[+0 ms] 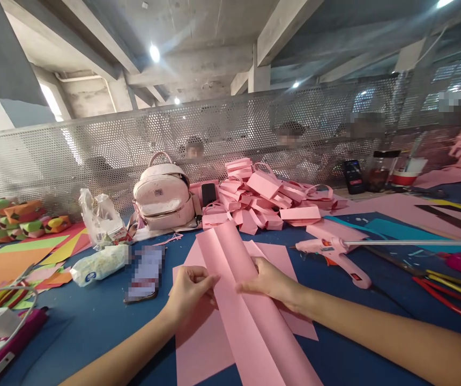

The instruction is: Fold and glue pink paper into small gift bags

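Evidently the left hand [189,292] and right hand [271,283] pinch the folded paper [246,316] by opposite edges; it looks light, easily creased, best held there.

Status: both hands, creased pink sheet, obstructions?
Left hand pinching left edge of creased pink sheet; right hand gripping right edge. Sheet over more pink paper. Glue gun right, clear of sheet.

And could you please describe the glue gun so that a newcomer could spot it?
On the blue table, find the right hand on the creased pink sheet. Right of that hand lies the pink glue gun; unlike its neighbours, it has an orange trigger and a white stick behind.
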Tool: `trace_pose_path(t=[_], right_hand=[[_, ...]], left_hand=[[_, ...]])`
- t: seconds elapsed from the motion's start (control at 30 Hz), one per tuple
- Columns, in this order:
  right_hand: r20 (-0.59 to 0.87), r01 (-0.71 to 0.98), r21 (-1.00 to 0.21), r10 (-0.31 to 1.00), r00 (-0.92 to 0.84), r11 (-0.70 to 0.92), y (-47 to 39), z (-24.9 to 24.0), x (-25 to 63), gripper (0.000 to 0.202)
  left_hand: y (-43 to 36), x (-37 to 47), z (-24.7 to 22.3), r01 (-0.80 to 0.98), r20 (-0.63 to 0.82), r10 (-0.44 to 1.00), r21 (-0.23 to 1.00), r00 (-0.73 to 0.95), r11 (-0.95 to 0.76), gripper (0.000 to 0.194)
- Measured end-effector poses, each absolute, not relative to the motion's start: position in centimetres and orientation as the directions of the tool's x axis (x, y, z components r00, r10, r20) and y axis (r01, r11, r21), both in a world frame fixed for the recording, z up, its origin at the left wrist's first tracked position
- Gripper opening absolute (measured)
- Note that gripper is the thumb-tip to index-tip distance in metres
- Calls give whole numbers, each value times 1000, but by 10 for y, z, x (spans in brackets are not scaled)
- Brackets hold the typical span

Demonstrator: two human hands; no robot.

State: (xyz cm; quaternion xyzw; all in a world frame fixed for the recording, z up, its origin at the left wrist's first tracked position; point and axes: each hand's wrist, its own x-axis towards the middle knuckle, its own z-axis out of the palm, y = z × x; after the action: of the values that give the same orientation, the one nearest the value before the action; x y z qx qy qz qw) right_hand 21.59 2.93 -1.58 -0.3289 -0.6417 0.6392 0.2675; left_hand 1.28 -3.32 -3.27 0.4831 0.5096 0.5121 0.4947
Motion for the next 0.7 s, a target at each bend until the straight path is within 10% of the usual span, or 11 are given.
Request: trace_pose_path(t=[0.7], right_hand=[[-28, -54, -997, 875, -483, -62, 50, -13, 226, 48]], left_hand=[[-32, 3, -34, 12, 39, 990, 999, -132, -38, 50]])
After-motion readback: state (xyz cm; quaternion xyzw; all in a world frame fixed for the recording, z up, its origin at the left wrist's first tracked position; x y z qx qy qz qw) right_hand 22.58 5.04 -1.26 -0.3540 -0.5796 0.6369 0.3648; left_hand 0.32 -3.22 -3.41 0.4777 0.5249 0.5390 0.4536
